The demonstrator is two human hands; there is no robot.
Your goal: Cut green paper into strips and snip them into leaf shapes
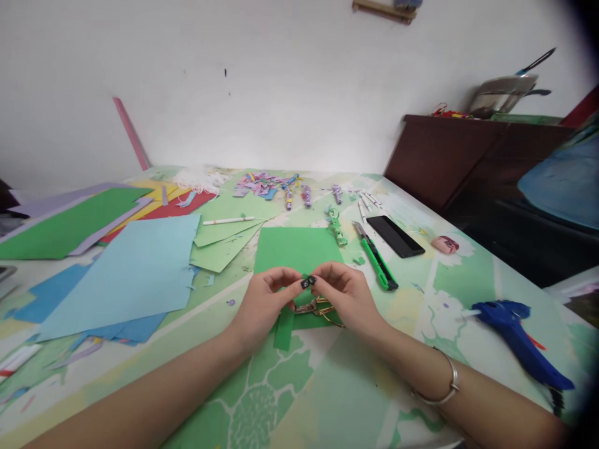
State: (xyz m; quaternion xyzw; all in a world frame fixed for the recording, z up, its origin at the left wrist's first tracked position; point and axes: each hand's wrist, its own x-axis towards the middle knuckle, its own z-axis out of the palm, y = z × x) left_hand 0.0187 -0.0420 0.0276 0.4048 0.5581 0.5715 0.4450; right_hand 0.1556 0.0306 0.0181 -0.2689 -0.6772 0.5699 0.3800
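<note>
Green paper piece sits between the two hands, over a green sheet on the tabletop. So little of it shows that its long axis cannot be told. Neither hand is nearer, as the fingertips of both meet at it.

From the left, a light blue sheet lies over darker blue paper, well apart from the hands. Beside it are light green sheets, with a white marker lying crosswise on them.

Next comes the left hand, its grip pinched on the piece from the left, thumb against fingers. Below this hand a green strip runs toward the person, its near end past the green sheet's edge; whether it joins the held piece cannot be seen. Scissors lie just below the meeting fingertips, partly hidden, their handles toward the right hand. That hand's grip is pinched too, from the right.

Further right, beyond the knuckles, are a curled green paper figure, a green utility knife slanting toward the person, and a black phone. A blue glue gun lies farthest right, clear of both hands.
</note>
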